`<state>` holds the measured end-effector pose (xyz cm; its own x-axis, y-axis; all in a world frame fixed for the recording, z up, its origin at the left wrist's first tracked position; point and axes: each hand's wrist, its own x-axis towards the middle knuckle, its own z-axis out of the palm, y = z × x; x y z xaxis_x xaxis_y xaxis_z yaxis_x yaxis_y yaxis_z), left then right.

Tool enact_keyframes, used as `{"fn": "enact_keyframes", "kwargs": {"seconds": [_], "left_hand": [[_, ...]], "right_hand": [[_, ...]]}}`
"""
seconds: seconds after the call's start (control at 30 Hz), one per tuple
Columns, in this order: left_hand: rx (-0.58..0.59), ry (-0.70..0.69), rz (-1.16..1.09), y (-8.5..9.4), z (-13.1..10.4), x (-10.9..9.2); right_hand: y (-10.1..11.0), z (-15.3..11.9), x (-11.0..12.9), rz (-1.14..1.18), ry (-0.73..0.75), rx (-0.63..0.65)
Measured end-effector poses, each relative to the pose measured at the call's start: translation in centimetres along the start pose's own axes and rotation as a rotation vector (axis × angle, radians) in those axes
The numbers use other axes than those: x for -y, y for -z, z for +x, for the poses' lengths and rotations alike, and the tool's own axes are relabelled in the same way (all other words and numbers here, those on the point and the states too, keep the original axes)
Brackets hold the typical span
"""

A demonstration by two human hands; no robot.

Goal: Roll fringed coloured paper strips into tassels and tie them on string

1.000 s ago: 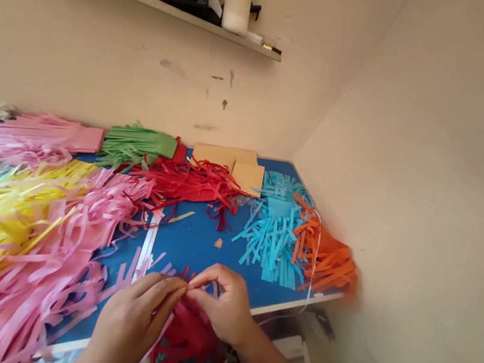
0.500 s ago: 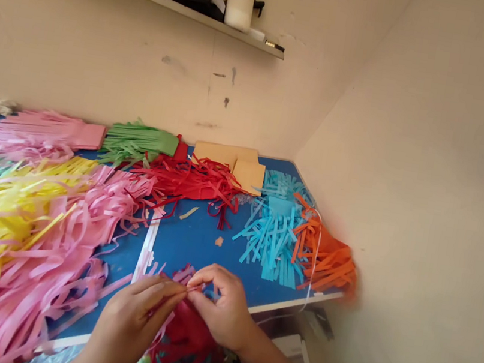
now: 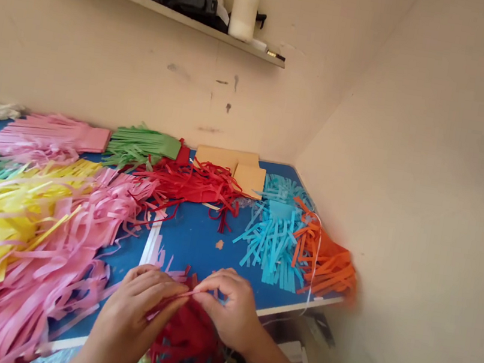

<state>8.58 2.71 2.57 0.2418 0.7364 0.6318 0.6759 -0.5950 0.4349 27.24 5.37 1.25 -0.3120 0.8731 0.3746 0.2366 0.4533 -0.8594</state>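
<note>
Both my hands meet at the front edge of the blue table (image 3: 193,229). Between my left hand (image 3: 135,305) and my right hand (image 3: 227,307) runs a thin pinkish paper strip (image 3: 189,292), pinched by thumb and fingers on each side. Just below and behind the fingers hangs a bunch of red fringed paper (image 3: 190,331), partly covered by my hands. A few lilac strip ends (image 3: 164,261) stick up behind my left hand.
Pink fringed paper (image 3: 57,263) and yellow fringed paper (image 3: 13,220) spread over the left. Green (image 3: 147,146) and red fringes (image 3: 196,184) lie behind, beside tan paper pieces (image 3: 249,179). Light blue (image 3: 277,235) and orange fringes (image 3: 330,261) lie at right. A shelf (image 3: 158,10) holds a white bottle (image 3: 244,9).
My hands have moved slightly apart, so more of the pinched strip shows between them. The view has tilted up a little.
</note>
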Motion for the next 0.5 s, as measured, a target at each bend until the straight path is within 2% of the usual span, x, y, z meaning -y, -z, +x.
{"fn": "enact_keyframes", "kwargs": {"seconds": [0.13, 0.23, 0.5], "left_hand": [[-0.073, -0.034, 0.046, -0.02, -0.34, -0.13], [-0.051, -0.091, 0.059, -0.2, -0.59, -0.18], [-0.087, -0.069, 0.014, -0.52, -0.57, -0.27]], "right_hand": [[-0.07, -0.03, 0.04, -0.026, -0.001, -0.023], [-0.13, -0.12, 0.1, -0.041, 0.004, -0.041], [0.15, -0.42, 0.27, -0.056, -0.007, -0.025]]}}
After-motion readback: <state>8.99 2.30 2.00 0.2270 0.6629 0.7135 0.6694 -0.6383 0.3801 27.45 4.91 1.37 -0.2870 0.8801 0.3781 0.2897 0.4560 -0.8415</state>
